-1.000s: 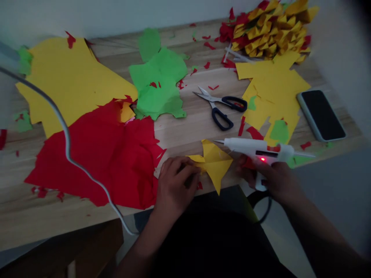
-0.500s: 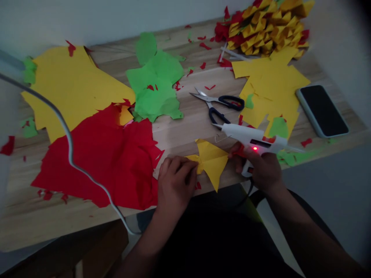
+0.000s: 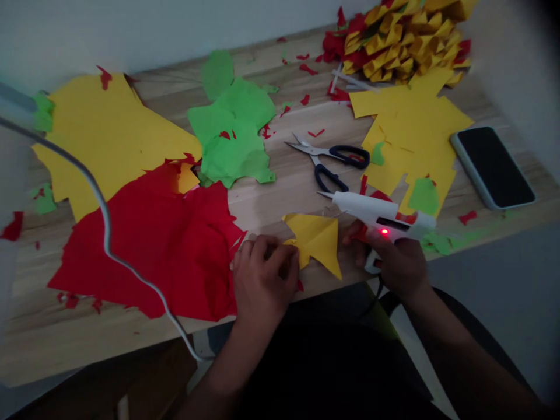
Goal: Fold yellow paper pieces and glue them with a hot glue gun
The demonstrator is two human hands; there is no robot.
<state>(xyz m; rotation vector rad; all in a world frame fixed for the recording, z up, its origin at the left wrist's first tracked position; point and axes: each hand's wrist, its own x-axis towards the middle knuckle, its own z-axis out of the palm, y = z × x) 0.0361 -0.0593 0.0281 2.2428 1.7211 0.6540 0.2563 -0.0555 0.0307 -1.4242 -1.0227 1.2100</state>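
Observation:
My left hand [image 3: 265, 274] pinches one end of a folded yellow paper piece [image 3: 317, 239] near the table's front edge. The paper's pointed corners spread to the right, away from my fingertips. In my right hand [image 3: 396, 256] is a white glue gun [image 3: 367, 209] with a red light glowing on its side. Its metal nozzle points left, above and beyond the yellow paper, and thin glue strands hang near it. Just behind the nozzle lie scissors [image 3: 324, 154] with dark blue handles, their blades slightly apart.
Red paper [image 3: 153, 256], yellow sheets [image 3: 109, 128] and green paper [image 3: 236, 134] lie to the left. More yellow paper [image 3: 402, 128] and a phone [image 3: 492, 168] are at the right. A folded yellow paper bundle [image 3: 406, 44] stands at the back. A grey cable [image 3: 105, 221] crosses the left side.
The yellow paper has turned in my left hand, its points now angled differently. My right hand's fingers have come away from its corner, and the glue gun sits slightly lower.

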